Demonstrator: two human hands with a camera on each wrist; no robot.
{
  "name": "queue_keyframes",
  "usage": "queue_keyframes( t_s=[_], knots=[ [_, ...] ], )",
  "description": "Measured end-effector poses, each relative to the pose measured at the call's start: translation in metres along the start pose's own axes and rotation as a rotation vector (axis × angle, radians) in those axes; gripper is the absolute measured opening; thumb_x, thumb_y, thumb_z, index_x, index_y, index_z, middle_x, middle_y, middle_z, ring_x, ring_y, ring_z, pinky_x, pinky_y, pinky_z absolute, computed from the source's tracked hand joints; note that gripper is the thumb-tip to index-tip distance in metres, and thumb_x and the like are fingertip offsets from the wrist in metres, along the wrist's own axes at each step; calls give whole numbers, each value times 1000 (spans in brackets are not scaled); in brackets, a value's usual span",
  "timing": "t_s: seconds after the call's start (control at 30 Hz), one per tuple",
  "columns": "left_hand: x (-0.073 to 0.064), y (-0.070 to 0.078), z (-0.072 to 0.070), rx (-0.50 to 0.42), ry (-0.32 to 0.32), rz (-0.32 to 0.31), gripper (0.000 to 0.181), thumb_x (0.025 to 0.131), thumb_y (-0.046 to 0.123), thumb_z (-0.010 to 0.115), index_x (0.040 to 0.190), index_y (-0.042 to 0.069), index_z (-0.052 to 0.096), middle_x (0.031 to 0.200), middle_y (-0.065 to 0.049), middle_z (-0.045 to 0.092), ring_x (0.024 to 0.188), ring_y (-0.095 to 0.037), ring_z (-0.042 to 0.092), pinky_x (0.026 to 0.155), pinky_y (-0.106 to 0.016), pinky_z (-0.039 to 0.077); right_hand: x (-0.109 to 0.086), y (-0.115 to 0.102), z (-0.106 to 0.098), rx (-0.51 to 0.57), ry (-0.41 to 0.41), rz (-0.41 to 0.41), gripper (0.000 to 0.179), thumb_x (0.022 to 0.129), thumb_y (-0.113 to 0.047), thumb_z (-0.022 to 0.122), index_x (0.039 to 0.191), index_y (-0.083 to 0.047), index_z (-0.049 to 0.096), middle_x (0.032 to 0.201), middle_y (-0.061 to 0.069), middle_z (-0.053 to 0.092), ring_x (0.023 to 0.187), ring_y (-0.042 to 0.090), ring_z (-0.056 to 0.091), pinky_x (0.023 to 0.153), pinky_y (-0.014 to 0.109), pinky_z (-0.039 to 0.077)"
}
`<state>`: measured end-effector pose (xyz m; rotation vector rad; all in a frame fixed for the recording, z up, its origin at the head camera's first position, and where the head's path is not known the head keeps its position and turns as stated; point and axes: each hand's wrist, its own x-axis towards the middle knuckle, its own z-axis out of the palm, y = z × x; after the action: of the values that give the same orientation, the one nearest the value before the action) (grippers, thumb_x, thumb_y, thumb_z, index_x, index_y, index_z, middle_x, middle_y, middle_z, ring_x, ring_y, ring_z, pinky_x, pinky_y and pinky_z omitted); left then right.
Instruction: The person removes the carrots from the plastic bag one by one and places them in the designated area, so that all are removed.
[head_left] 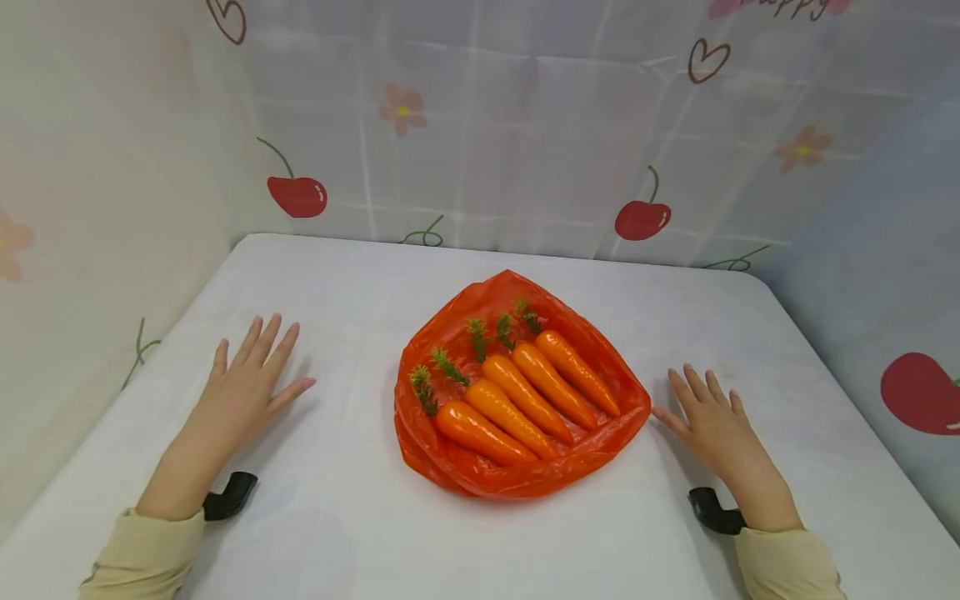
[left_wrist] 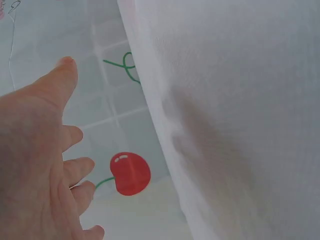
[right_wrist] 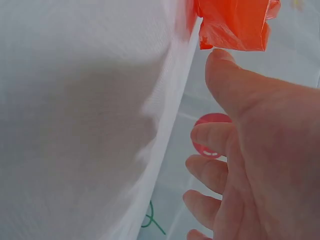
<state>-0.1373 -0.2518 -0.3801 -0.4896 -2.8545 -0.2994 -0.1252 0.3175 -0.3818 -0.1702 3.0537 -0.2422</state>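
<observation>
Several shiny orange carrots [head_left: 525, 398] with short green tops lie side by side on a red plastic bag [head_left: 457, 479] in the middle of the table. My left hand [head_left: 243, 392] is to the left of the bag and well apart from it, fingers spread and nothing held. On the other side, my right hand [head_left: 712, 425] holds nothing, its fingers extended and its thumb tip right at the bag's right corner. In the right wrist view that thumb [right_wrist: 225, 75] points up just below the bag's edge [right_wrist: 235, 30].
A white cloth covers the table [head_left: 337, 333]. Behind and beside it hang pale sheets [head_left: 510, 150] printed with cherries, hearts and flowers. A black wrist piece [head_left: 231, 497] juts out beside the left wrist, and a similar black piece [head_left: 714, 512] beside the right.
</observation>
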Motion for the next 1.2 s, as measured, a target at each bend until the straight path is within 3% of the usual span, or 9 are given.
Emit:
queue_keyframes(
  t_s=[0.33, 0.53, 0.7, 0.83, 1.03, 1.2],
  knots=[
    [4, 4, -3, -25, -2, 26, 77, 91, 38, 60, 148, 3, 24, 149, -24, 18, 139, -34, 6, 105, -62, 1, 1, -3, -8, 14, 0, -30, 79, 92, -53, 46, 144, 4, 26, 144, 34, 17, 131, 53, 7, 100, 68, 1],
    [4, 12, -17, -47, -13, 54, 75, 91, 37, 60, 148, 3, 23, 148, -25, 21, 138, -35, 10, 106, -60, 2, -2, -11, -21, 9, 14, -82, 78, 92, -51, 48, 145, 2, 25, 146, 31, 17, 132, 51, 7, 101, 67, 0],
    [10, 26, -32, -84, -26, 100, 74, 92, 38, 59, 148, 6, 23, 147, -24, 24, 136, -37, 17, 108, -57, 7, -9, -25, -36, -14, 58, -134, 76, 92, -45, 54, 145, 1, 26, 147, 30, 18, 133, 49, 9, 102, 66, 2],
    [17, 46, -38, -117, -64, 134, 74, 92, 39, 59, 148, 6, 25, 147, -24, 25, 134, -39, 23, 106, -58, 17, -13, -45, -42, -15, 112, -182, 74, 90, -39, 59, 145, 0, 29, 146, 28, 23, 132, 47, 17, 102, 65, 12],
    [29, 75, -31, -177, -122, 132, 71, 93, 48, 51, 150, 15, 25, 149, -21, 23, 133, -38, 26, 105, -57, 21, -14, -79, -44, -18, 180, -268, 72, 88, -35, 65, 143, -1, 35, 143, 24, 32, 126, 45, 33, 96, 62, 32],
    [36, 84, -15, -288, -180, 113, 70, 93, 50, 50, 151, 25, 20, 151, -17, 20, 131, -42, 27, 101, -60, 27, -13, -101, -43, -8, 216, -334, 71, 87, -35, 65, 144, -3, 36, 143, 21, 35, 124, 41, 39, 96, 57, 37]
  ],
)
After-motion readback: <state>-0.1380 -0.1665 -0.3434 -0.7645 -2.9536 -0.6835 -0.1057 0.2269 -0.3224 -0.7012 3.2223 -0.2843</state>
